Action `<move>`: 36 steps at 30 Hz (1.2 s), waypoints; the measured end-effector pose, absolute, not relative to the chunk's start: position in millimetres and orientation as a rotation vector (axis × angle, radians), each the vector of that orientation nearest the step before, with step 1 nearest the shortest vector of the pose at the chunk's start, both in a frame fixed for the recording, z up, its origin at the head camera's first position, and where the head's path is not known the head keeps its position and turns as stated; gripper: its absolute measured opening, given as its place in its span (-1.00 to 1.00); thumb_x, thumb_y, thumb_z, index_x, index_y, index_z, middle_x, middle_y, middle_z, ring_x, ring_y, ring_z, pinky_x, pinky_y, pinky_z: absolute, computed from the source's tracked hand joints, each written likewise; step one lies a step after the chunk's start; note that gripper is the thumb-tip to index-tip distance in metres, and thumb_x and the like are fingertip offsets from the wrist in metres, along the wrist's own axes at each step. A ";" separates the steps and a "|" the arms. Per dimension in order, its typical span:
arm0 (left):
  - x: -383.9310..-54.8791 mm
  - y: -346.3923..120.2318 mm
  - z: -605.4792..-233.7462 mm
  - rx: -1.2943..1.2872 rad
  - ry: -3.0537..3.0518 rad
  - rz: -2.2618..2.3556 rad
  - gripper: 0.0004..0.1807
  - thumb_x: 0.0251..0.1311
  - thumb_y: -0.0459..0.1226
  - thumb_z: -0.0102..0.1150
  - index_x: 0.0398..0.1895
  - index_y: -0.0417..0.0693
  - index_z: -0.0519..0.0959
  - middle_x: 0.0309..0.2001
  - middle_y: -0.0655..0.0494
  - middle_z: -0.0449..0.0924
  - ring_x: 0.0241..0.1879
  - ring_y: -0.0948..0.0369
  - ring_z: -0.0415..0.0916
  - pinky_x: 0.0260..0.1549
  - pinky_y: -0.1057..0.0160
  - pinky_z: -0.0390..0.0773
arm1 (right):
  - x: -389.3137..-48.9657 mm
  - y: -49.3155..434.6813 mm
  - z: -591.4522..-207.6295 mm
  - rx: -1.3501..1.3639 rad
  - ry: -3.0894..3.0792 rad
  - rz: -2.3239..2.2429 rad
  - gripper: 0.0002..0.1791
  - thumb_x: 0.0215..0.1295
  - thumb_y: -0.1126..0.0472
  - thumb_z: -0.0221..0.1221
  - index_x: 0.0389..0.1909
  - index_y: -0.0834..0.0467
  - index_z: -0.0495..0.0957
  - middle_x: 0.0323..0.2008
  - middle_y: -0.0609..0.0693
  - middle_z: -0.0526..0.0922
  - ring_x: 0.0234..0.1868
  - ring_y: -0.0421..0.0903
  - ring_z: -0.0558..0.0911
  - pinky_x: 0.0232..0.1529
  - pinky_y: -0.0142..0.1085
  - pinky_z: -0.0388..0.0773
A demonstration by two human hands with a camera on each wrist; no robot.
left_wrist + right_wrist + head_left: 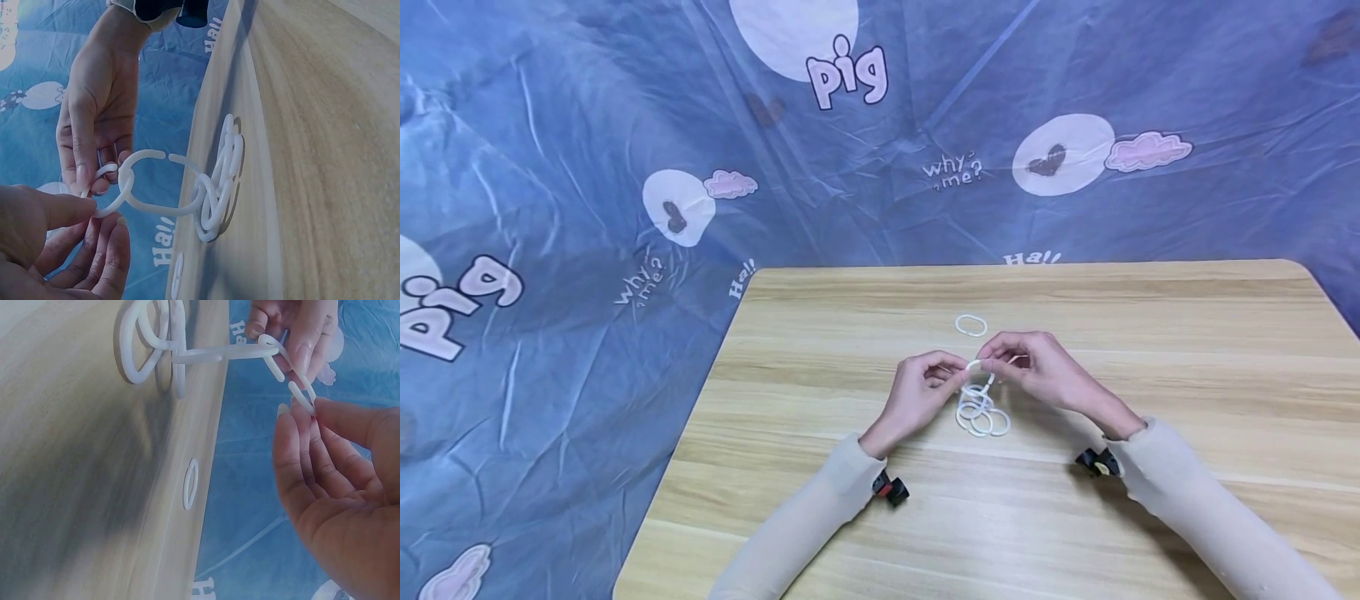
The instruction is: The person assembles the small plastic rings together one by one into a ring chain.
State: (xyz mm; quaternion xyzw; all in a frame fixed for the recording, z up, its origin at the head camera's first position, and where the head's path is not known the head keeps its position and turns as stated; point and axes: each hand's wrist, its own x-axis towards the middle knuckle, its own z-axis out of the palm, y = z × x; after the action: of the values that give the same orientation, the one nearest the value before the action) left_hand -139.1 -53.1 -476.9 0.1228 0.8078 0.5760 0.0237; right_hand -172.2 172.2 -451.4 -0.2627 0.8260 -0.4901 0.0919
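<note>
Both hands pinch one white plastic split ring (117,205), the left hand (919,390) at its left side and the right hand (1047,371) at its right. A gap shows between this ring's two ends (299,394) in the right wrist view. It hooks through another white split ring (159,209), which hangs slanting down to several linked rings (1002,422) on the table just below the hands. Thumb and index finger do the pinching on each hand; the left hand's other fingers are loosely bent. A loose white oval ring (972,335) lies beyond the hands, apart from the chain.
The wood-grain table (820,333) reaches out on both sides of the hands, its far edge meeting a blue printed cloth (880,208). Black wrist cameras are strapped at the left cuff (852,467) and the right cuff (1135,446).
</note>
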 end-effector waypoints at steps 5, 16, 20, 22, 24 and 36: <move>-137.9 -52.9 -479.9 0.366 2.500 1.781 -0.81 0.33 -0.31 0.37 -0.05 -0.21 0.73 -0.16 -0.13 0.78 -0.23 0.06 0.77 -0.18 0.41 0.78 | -172.4 171.4 -452.5 -0.792 2.449 -1.454 -0.89 0.37 0.33 0.33 -0.13 0.15 0.73 -0.24 0.17 0.79 -0.25 0.02 0.75 -0.22 -0.39 0.75; -135.8 -54.6 -484.0 0.350 2.490 1.813 -0.83 0.32 -0.39 0.35 -0.06 -0.25 0.71 -0.17 -0.17 0.77 -0.25 0.07 0.76 -0.21 0.40 0.78 | -187.6 176.7 -457.5 -0.764 2.524 -1.414 -0.85 0.44 0.29 0.27 -0.07 0.26 0.69 -0.22 0.06 0.79 -0.20 0.03 0.75 -0.08 -0.40 0.75; -136.0 -55.2 -485.1 0.337 2.483 1.834 -0.84 0.32 -0.41 0.34 -0.07 -0.24 0.71 -0.18 -0.17 0.77 -0.24 0.02 0.77 -0.23 0.46 0.76 | -198.8 179.3 -459.9 -0.729 2.551 -1.404 -0.86 0.44 0.30 0.27 -0.08 0.26 0.69 -0.22 0.14 0.79 -0.20 0.09 0.76 -0.07 -0.42 0.73; -136.1 -55.3 -484.9 0.338 2.478 1.846 -0.84 0.32 -0.42 0.34 -0.08 -0.25 0.71 -0.18 -0.19 0.76 -0.23 -0.02 0.77 -0.23 0.47 0.76 | -204.4 180.9 -461.3 -0.718 2.563 -1.411 -0.86 0.43 0.32 0.27 -0.08 0.29 0.69 -0.22 0.18 0.79 -0.21 0.09 0.75 -0.09 -0.46 0.72; -136.2 -55.2 -484.6 0.343 2.473 1.854 -0.85 0.31 -0.42 0.34 -0.08 -0.25 0.70 -0.18 -0.20 0.76 -0.22 -0.04 0.77 -0.23 0.48 0.76 | -209.6 182.1 -462.6 -0.709 2.574 -1.416 -0.86 0.41 0.34 0.28 -0.08 0.30 0.68 -0.21 0.21 0.78 -0.22 0.06 0.74 -0.12 -0.49 0.70; -136.1 -55.8 -485.6 0.324 2.430 1.888 -0.84 0.32 -0.47 0.31 -0.07 -0.33 0.66 -0.18 -0.25 0.75 -0.23 -0.06 0.77 -0.25 0.46 0.77 | -232.1 181.6 -471.8 -0.620 2.610 -1.355 -0.78 0.38 0.44 0.24 0.01 0.36 0.62 -0.12 0.33 0.75 -0.16 0.15 0.73 -0.21 -0.54 0.65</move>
State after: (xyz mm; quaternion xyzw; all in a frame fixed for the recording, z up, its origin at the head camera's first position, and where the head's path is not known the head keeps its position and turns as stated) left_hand -136.1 -55.8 -485.6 0.1048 0.7851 0.6100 0.0235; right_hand -232.1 181.6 -471.8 -0.2057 0.8664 -0.4498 0.0681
